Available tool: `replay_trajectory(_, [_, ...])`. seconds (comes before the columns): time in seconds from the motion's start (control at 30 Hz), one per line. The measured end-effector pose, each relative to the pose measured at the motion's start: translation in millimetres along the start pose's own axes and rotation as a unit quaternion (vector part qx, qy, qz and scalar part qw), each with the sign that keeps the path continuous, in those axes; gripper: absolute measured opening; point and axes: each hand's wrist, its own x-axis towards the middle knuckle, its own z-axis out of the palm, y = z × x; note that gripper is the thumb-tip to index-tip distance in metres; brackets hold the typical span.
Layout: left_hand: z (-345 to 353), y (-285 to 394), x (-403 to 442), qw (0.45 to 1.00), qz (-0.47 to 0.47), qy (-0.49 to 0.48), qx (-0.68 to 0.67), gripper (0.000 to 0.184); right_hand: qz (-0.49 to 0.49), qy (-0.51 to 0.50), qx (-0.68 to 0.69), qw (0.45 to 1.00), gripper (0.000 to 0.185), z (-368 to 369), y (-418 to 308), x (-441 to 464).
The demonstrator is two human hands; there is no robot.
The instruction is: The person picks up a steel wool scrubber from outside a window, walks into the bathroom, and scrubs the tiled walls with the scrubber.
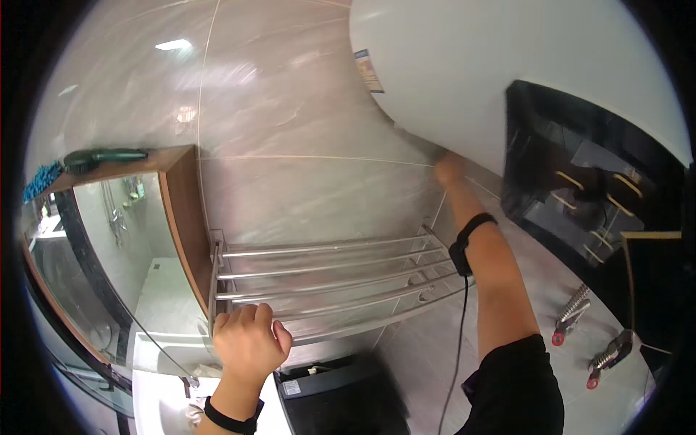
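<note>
My left hand (250, 342) is closed over the front left part of a metal towel rack (341, 272), its fingers curled at the bars and its thumb at the right. A black band circles that wrist. My right arm reaches up past the rack's right end. My right hand (449, 170), small and blurred, is by the wall just under the lower edge of a large white rounded tank (442, 65); its fingers cannot be made out. A black strap with a cable (460, 348) is round the right wrist.
At the left stands a mirrored cabinet (185, 217) with a green hair dryer (105, 156) and a blue bristly item (42, 181) on top. A white basin (148, 395) and a dark bin-like object (341, 399) are below. Metal hoses (573, 312) hang at the right.
</note>
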Motion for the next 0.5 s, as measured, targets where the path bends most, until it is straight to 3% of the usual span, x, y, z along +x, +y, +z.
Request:
replay_trajectory(0.13, [-1.6, 0.6, -0.2, 1.000, 0.004, -0.002, -0.003, 0.013, -0.003, 0.042, -0.082, 0.996, 0.072, 10.9, -1.6, -39.5])
replay_trajectory(0.23, [0.5, 1.3, -1.7, 1.000, -0.006, -0.006, -0.012, 0.013, 0.081, -0.116, -0.012, 0.990, 0.080, 30.2, 11.8, -66.0])
replay_trajectory(0.33, [1.2, 0.0, -0.6, 1.000, 0.004, -0.005, -0.016, 0.013, -0.011, 0.034, 0.028, 0.999, 0.075, 38.6, 29.8, -23.2])
replay_trajectory(0.43, [-1.4, 1.9, -0.6, 0.999, -0.015, -0.030, -0.026, 0.014, 0.025, -0.051, 0.051, 0.997, 0.074, -6.2, 5.5, -8.2])
replay_trajectory(0.5, [0.4, 2.3, -2.4, 0.999, -0.011, -0.029, -0.027, 0.014, 0.024, 0.015, 0.005, 1.000, 0.070, 11.9, 2.6, -47.9])
